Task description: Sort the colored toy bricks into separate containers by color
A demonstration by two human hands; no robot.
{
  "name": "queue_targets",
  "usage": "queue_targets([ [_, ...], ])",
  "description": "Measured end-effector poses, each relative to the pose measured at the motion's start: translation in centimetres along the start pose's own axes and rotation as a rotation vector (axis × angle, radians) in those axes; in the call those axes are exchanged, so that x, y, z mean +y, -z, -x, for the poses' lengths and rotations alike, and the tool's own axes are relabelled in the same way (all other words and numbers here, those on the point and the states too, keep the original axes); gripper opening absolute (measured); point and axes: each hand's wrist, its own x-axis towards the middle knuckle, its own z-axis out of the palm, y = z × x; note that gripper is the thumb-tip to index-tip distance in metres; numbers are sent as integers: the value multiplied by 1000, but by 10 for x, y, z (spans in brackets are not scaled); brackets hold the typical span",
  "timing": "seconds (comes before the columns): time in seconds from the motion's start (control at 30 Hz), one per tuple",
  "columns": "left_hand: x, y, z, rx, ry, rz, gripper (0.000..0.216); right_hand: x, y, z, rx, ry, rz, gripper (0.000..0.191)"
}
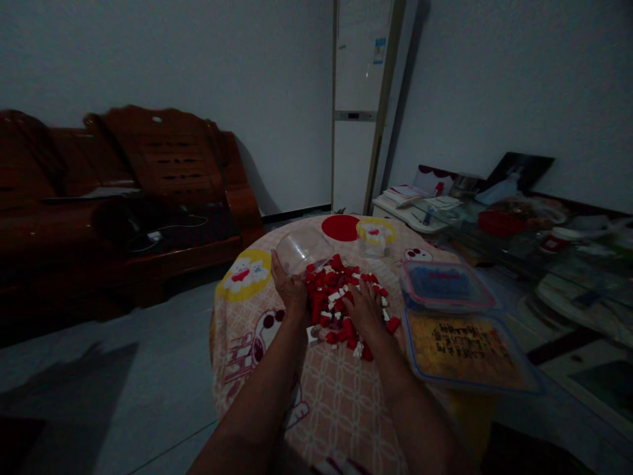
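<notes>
A loose heap of small red and white pieces point(324, 280), which look like building blocks, is spread over the round table. On the heap's left edge is my left hand point(291, 293), held on its side with the fingers stretched out. Just beyond it stands a clear plastic bowl point(304, 245); whether the fingers touch its rim I cannot tell. My right hand point(364, 307) lies palm down on the right part of the heap, fingers spread among the pieces. What is under the palm is hidden.
A patterned cloth point(346, 402) covers the table. A small clear container point(374, 245) stands at the back. To the right are a pink-rimmed lidded box point(445, 285) and a blue-rimmed box point(469, 353). A wooden sofa point(168, 165) and a cluttered glass table point(459, 231) flank the table.
</notes>
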Motion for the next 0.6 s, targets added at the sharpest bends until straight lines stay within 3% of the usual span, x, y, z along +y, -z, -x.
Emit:
queue_targets([
  [0.23,-2,5,-1,53,-3,-76,90,-7,-22,-67,100,-35,-29,30],
  [0.4,-4,4,-4,65,10,-88,92,-23,-19,-107,-30,-24,-95,35],
  [0.47,-4,4,-5,70,17,-79,92,-35,-15,-116,-109,68,-150,36],
  [0.53,-5,6,-5,71,30,-71,92,-44,-11,-117,-190,149,-188,34],
  [0.6,-8,7,-5,-14,30,-60,92,-50,-8,-106,-238,184,-193,29],
])
